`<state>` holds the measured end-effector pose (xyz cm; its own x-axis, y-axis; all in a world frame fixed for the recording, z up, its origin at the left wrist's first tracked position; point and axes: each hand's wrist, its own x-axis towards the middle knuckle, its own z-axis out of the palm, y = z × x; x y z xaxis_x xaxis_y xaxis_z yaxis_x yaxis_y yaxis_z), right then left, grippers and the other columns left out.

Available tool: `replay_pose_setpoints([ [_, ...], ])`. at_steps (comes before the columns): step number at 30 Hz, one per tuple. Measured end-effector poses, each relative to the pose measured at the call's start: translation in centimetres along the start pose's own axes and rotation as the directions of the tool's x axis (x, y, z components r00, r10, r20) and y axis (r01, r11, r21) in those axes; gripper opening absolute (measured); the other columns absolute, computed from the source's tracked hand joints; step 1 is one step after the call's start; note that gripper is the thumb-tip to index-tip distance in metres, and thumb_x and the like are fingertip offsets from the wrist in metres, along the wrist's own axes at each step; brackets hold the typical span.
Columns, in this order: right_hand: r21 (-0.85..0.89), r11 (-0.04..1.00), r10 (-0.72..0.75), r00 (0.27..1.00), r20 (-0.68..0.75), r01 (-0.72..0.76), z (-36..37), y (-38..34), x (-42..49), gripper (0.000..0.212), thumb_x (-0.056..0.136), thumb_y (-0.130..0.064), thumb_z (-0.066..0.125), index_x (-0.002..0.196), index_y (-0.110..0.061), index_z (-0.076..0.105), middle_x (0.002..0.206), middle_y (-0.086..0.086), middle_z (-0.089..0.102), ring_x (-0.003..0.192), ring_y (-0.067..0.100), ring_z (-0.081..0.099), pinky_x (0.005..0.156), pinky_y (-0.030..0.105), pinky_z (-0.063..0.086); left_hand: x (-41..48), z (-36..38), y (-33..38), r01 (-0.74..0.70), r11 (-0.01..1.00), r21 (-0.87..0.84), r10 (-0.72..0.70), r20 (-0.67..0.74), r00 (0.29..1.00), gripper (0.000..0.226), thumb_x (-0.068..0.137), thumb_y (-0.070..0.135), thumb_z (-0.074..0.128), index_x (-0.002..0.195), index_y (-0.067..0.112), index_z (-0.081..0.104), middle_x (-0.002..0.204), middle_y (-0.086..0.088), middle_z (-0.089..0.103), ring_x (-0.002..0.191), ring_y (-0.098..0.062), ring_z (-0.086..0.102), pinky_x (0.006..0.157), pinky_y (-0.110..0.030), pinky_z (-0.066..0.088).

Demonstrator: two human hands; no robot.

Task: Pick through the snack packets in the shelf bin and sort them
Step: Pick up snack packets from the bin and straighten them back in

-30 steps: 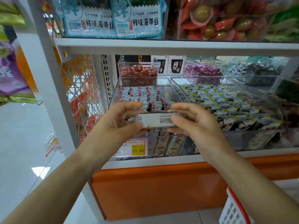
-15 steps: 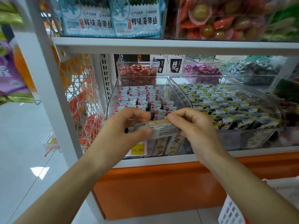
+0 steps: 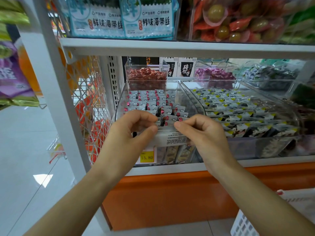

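The fingertips (image 3: 152,129) of the left hand (image 3: 131,133) pinch the upper left edge of one snack packet (image 3: 172,138), thumb below and forefinger above, with the other fingers curled in. The right hand (image 3: 202,135) pinches the upper right edge in the same way. Both hands therefore grasp the same packet, and it hangs between them with its white printed side turned to the camera.

I judge the packet to be light, thin and soft: a small wrapper that bends easily and may be a little slippery. The sealed edges, where the fingers are now, seem the best place to hold it, because pressure on the middle could crush what is inside. One hand would probably be enough to carry it.

Just behind the fingertips the other packets (image 3: 153,101) stand upright in rows inside the clear shelf bin (image 3: 120,101). The held packet is at the front end of this bin; I cannot tell if its lower edge is inside. Below the left thumb is a yellow price label (image 3: 147,156). To the right of the right hand lies a second bin (image 3: 196,97).
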<state>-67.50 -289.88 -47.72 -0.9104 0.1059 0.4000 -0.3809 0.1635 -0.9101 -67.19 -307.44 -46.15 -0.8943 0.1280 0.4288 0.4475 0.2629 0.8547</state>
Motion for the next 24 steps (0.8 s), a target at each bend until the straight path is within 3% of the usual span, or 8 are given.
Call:
replay_pose_setpoints([
  [3,0.008,1.0,0.017,1.0,-0.007,-0.017,0.0,0.2,0.2,0.012,0.081,-0.025,0.069,0.071,-0.018,0.066,0.062,-0.013,0.062,0.062,0.001,0.059,0.062,0.015,0.047,0.1,-0.4,0.0,0.016,1.0,-0.006,-0.016,0.054,0.998,0.018,0.083,0.017,0.065,0.094,0.031,0.066,0.091,0.014,0.068,0.09,0.0,0.062,0.073,-0.013,0.051],
  [6,0.104,0.992,0.065,0.993,0.099,-0.075,-0.1,0.1,0.3,0.022,0.07,-0.037,0.072,0.09,-0.028,0.071,0.09,-0.008,0.071,0.089,0.01,0.067,0.081,0.03,0.055,0.5,-1.2,-0.2,0.04,0.999,0.026,-0.041,0.052,0.998,0.019,0.085,0.015,0.064,0.094,0.031,0.065,0.096,0.008,0.069,0.091,-0.006,0.066,0.077,-0.022,0.055],
  [9,0.135,0.99,0.014,0.984,0.18,-0.039,0.1,-0.2,0.5,0.037,0.073,-0.016,0.073,0.106,-0.033,0.065,0.106,-0.009,0.07,0.097,0.011,0.067,0.081,0.027,0.056,0.9,-2.0,0.0,0.093,0.989,-0.115,-0.095,-0.008,0.995,0.014,0.089,0.011,0.057,0.096,0.021,0.064,0.092,0.005,0.07,0.085,-0.007,0.068,0.071,-0.016,0.054],
  [11,0.151,0.989,-0.013,0.993,0.118,-0.005,0.3,-0.4,0.8,0.033,0.08,-0.007,0.068,0.104,-0.029,0.064,0.102,-0.002,0.07,0.091,0.013,0.069,0.075,0.023,0.056,1.1,-2.7,-0.3,0.002,0.995,0.103,0.005,-0.067,0.998,0.015,0.092,0.022,0.053,0.102,0.023,0.063,0.089,0.016,0.068,0.086,0.005,0.062,0.069,-0.006,0.047],
  [14,0.173,0.985,-0.006,1.0,-0.009,0.007,0.5,-0.6,1.5,0.018,0.083,-0.009,0.066,0.095,-0.022,0.063,0.095,0.007,0.068,0.082,0.014,0.069,0.066,0.021,0.056,1.4,-4.3,-1.3,-0.143,0.761,0.632,0.151,0.041,0.988,0.05,0.089,0.05,0.034,0.127,0.025,0.055,0.129,0.011,0.055,0.122,-0.004,0.045,0.101,-0.025,0.037],
  [16,0.087,0.996,-0.027,0.999,-0.026,0.029,0.6,-0.9,2.1,0.015,0.084,-0.01,0.066,0.094,-0.021,0.061,0.095,0.01,0.066,0.079,0.009,0.068,0.064,0.019,0.055,1.4,-4.7,-2.2,-0.176,0.541,0.822,0.028,0.192,0.981,0.062,0.087,0.057,0.022,0.14,0.029,0.039,0.152,0.007,0.028,0.143,-0.014,0.013,0.115,-0.048,0.015],
  [19,-0.178,0.976,-0.117,0.992,0.046,0.123,0.9,-1.2,2.8,0.018,0.083,-0.017,0.068,0.09,-0.031,0.059,0.092,0.0,0.065,0.079,0.005,0.063,0.068,0.023,0.055,0.6,-4.9,-3.8,-0.246,0.328,0.912,-0.097,0.292,0.952,0.068,0.088,0.063,0.005,0.148,0.034,0.018,0.158,0.009,-0.004,0.14,-0.012,-0.023,0.115,-0.054,-0.005],
  [24,-0.496,0.829,-0.182,0.963,0.199,0.259,2.6,-1.2,2.9,0.023,0.079,-0.03,0.072,0.1,-0.026,0.063,0.092,-0.017,0.052,0.079,-0.002,0.05,0.072,0.014,0.039,0.2,-5.1,-3.9,-0.279,0.256,0.926,-0.098,0.312,0.945,0.087,0.076,0.069,-0.015,0.149,0.031,0.012,0.158,0.004,-0.012,0.139,-0.017,-0.027,0.116,-0.053,-0.002],
])
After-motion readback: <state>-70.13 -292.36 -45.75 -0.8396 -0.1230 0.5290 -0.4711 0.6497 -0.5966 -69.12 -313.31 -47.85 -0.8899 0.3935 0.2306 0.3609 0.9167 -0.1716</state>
